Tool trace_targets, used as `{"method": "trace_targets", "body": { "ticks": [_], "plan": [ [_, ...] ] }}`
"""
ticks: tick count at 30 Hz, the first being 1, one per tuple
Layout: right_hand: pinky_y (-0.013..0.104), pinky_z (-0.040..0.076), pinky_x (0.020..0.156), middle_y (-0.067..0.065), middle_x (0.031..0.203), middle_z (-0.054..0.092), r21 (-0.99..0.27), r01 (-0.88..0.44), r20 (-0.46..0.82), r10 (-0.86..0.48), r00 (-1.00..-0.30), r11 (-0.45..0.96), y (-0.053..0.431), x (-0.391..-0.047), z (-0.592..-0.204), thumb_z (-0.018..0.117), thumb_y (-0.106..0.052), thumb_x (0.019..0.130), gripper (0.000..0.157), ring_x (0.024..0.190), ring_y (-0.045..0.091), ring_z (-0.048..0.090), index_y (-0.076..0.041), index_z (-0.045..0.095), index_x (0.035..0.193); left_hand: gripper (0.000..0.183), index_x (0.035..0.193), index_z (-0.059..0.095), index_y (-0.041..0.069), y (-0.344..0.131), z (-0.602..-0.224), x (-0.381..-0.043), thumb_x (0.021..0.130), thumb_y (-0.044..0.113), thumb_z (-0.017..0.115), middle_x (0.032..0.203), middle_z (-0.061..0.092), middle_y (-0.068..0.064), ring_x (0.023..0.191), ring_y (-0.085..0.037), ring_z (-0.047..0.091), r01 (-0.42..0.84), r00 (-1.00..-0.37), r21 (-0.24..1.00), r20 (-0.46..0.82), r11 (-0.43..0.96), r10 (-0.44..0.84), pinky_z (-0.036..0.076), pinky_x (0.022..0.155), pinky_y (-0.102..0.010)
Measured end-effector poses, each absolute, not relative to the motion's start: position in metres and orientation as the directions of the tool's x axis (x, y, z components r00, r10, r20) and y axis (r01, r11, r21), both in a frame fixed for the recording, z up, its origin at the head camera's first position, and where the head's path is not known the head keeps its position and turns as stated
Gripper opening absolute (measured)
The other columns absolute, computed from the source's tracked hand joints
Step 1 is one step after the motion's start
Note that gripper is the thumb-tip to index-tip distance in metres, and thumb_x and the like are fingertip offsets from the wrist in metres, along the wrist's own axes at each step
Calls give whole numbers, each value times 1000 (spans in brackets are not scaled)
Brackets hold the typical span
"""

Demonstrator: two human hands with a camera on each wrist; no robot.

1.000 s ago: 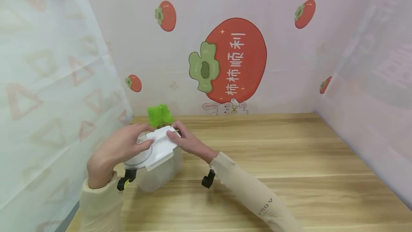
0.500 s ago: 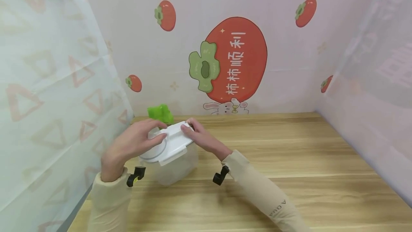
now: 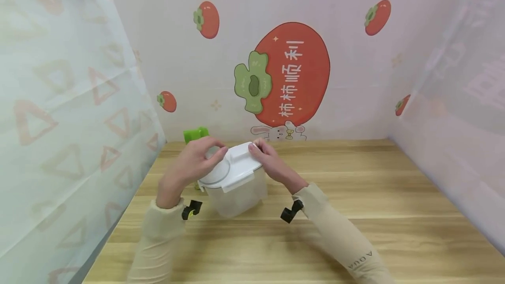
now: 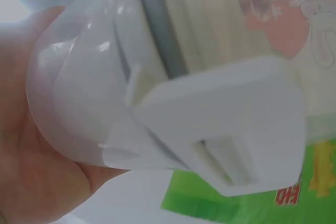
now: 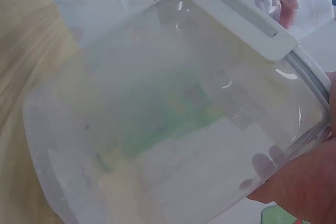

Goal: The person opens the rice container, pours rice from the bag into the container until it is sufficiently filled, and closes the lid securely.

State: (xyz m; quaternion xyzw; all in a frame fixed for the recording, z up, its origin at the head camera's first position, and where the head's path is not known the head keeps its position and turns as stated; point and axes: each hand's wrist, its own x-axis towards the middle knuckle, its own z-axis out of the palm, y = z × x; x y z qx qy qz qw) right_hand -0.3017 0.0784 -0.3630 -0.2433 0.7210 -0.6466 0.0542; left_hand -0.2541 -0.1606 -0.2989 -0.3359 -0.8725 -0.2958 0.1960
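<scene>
A translucent plastic storage container (image 3: 236,198) with a white lid (image 3: 240,154) is between my hands in the head view. My left hand (image 3: 191,163) curls round the clear round cap (image 4: 79,93) on the lid's left part, as the left wrist view shows. At the lid's right end my right hand (image 3: 274,165) grips the rim, thumb on top. Some fingertips show through the clear wall in the right wrist view. A white side latch (image 5: 239,17) lies flat against the body there. No contents can be made out. Whether the base touches the table is unclear.
Behind my left hand stands a bright green packet (image 3: 195,135), mostly hidden by hand and container. The wooden table (image 3: 355,187) meets a printed back wall and cloth side walls. Black wrist mounts (image 3: 292,211) stick out under both forearms.
Both hands have moved right together with the container, keeping their hold on cap and rim. The green packet stays at the back left and is now more covered by the left hand.
</scene>
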Motion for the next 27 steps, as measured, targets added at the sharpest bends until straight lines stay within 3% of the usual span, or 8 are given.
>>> {"method": "trace_targets", "body": {
  "ticks": [8, 18, 27],
  "plan": [
    [24, 53, 74, 8, 110, 50, -972, -236, 214, -379, -901, 12, 103, -303, -364, 42, -30, 105, 25, 91, 17, 56, -5, 43, 109, 18, 100, 72, 8, -136, -303, -269, 97, 21, 59, 99, 72, -4, 95, -20, 65, 694, -708, 416, 545, 588, 449, 54, 84, -40],
    [24, 55, 72, 5, 109, 51, -973, -231, 226, -334, -915, -25, 143, -309, -366, 40, -29, 106, 22, 88, 12, 59, -7, 42, 106, 18, 93, 73, 6, -94, -305, -289, 95, 15, 58, 94, 73, -8, 91, -23, 68, 764, -609, 329, 653, 554, 451, 56, 83, -38],
    [21, 55, 68, -1, 99, 56, -964, -259, 263, -296, -918, -51, 173, -316, -366, 42, -28, 106, 18, 79, 7, 61, -11, 44, 100, 20, 99, 74, 9, -64, -308, -303, 97, 19, 56, 107, 74, -4, 104, -20, 67, 751, -630, 359, 642, 554, 438, 54, 91, -35]
  ]
}}
